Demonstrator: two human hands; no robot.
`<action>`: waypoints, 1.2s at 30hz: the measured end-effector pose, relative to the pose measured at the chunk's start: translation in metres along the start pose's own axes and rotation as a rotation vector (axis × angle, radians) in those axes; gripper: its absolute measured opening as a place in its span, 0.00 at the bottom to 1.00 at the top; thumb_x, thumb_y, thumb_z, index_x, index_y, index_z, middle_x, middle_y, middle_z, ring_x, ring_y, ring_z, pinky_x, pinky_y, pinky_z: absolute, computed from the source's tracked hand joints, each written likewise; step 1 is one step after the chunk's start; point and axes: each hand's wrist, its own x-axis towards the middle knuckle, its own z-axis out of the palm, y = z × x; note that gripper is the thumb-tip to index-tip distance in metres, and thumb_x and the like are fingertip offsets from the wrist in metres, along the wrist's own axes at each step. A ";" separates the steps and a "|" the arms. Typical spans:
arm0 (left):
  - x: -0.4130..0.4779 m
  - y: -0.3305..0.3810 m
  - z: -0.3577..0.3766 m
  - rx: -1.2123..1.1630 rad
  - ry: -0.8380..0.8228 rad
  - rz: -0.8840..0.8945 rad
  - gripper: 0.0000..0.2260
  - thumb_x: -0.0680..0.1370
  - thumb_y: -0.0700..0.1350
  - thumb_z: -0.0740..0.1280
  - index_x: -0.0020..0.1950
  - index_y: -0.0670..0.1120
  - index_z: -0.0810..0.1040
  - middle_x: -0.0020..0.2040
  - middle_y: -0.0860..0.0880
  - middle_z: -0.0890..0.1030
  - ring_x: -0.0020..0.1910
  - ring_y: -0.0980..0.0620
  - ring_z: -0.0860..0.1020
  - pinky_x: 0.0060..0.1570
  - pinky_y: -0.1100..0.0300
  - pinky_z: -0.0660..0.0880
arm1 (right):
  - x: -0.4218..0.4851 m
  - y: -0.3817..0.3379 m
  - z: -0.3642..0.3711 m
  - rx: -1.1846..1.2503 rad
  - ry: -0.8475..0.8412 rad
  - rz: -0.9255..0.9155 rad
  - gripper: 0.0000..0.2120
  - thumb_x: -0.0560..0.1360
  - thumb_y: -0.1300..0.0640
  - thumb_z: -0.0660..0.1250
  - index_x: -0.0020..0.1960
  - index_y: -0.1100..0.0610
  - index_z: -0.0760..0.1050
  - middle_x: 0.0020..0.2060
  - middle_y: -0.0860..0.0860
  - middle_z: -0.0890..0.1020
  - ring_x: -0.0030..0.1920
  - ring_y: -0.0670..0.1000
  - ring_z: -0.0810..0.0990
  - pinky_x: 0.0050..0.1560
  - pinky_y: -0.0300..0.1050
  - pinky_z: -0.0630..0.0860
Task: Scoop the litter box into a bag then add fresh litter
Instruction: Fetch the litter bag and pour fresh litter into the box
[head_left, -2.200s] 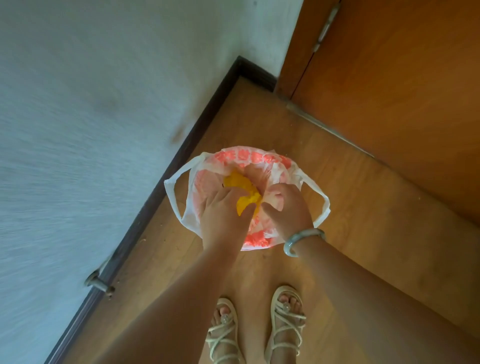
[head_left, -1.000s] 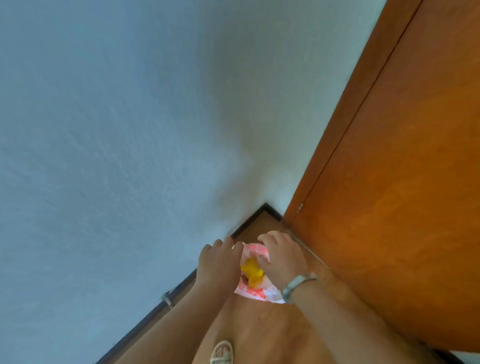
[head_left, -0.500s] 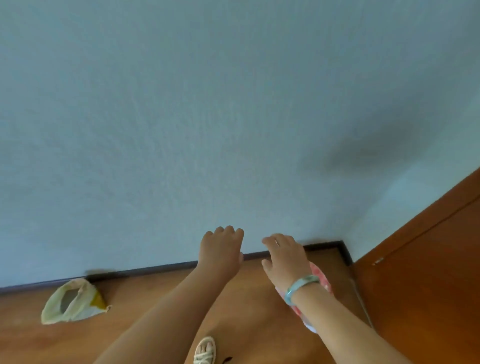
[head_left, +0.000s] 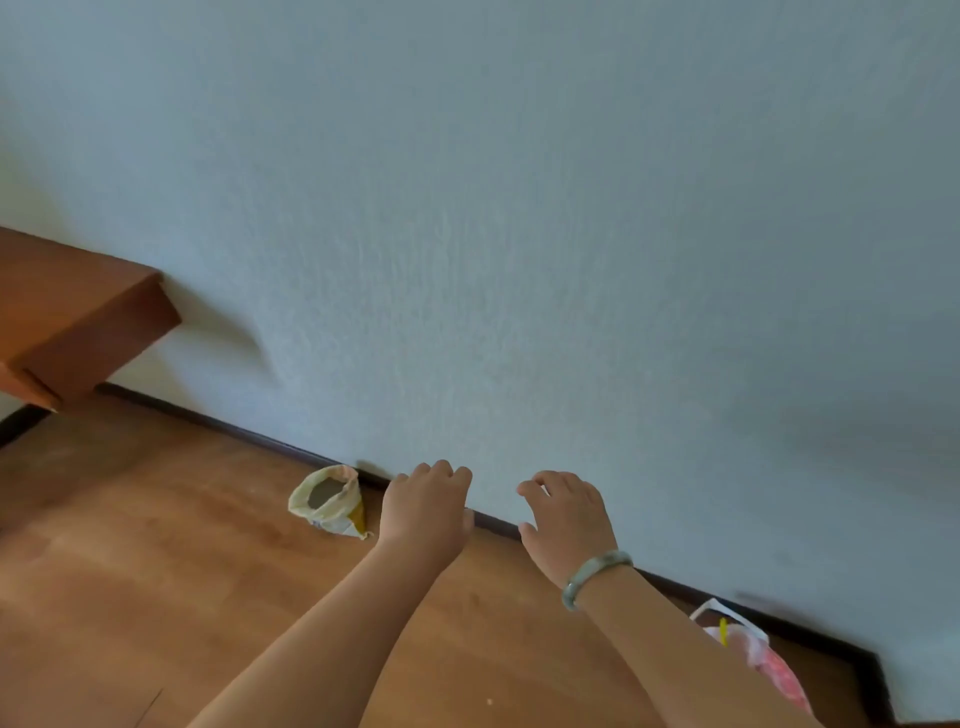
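An open pale yellow litter sack (head_left: 329, 503) stands on the wooden floor against the dark skirting board, grey litter showing in its mouth. My left hand (head_left: 425, 512) hovers just right of the sack, fingers loosely curled, holding nothing. My right hand (head_left: 566, 522), with a green bangle on the wrist, is stretched out beside it, fingers apart and empty. The white and pink plastic bag (head_left: 758, 654) with something yellow inside lies on the floor at the lower right, partly hidden behind my right forearm. No litter box is in view.
A pale blue wall (head_left: 519, 234) fills most of the view, with a dark skirting board (head_left: 218, 423) along its foot. A brown wooden piece of furniture (head_left: 78, 317) juts out at the left. Wooden floor (head_left: 156, 571) spreads at the lower left.
Both hands let go of the pink and white bag, which now lies at the lower right. The view swung left along the wall, bringing the litter sack and furniture into sight.
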 end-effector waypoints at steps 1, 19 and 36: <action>-0.004 -0.019 -0.001 -0.005 0.008 -0.020 0.14 0.79 0.51 0.59 0.63 0.50 0.70 0.57 0.51 0.76 0.55 0.50 0.74 0.51 0.57 0.70 | 0.009 -0.018 0.003 0.007 -0.006 -0.025 0.17 0.75 0.56 0.62 0.64 0.52 0.72 0.63 0.50 0.73 0.65 0.53 0.69 0.66 0.48 0.63; -0.021 -0.301 0.000 0.010 0.007 -0.225 0.13 0.79 0.54 0.59 0.60 0.50 0.72 0.51 0.51 0.77 0.49 0.51 0.76 0.48 0.58 0.74 | 0.140 -0.277 0.060 0.039 -0.081 -0.147 0.17 0.77 0.55 0.58 0.66 0.51 0.67 0.64 0.50 0.72 0.63 0.53 0.69 0.62 0.46 0.66; 0.069 -0.424 0.073 -0.143 -0.072 -0.409 0.16 0.78 0.55 0.59 0.64 0.53 0.73 0.60 0.54 0.76 0.59 0.53 0.74 0.61 0.56 0.68 | 0.298 -0.304 0.154 0.181 -0.216 -0.122 0.16 0.77 0.51 0.61 0.64 0.50 0.70 0.61 0.49 0.74 0.58 0.50 0.72 0.54 0.42 0.70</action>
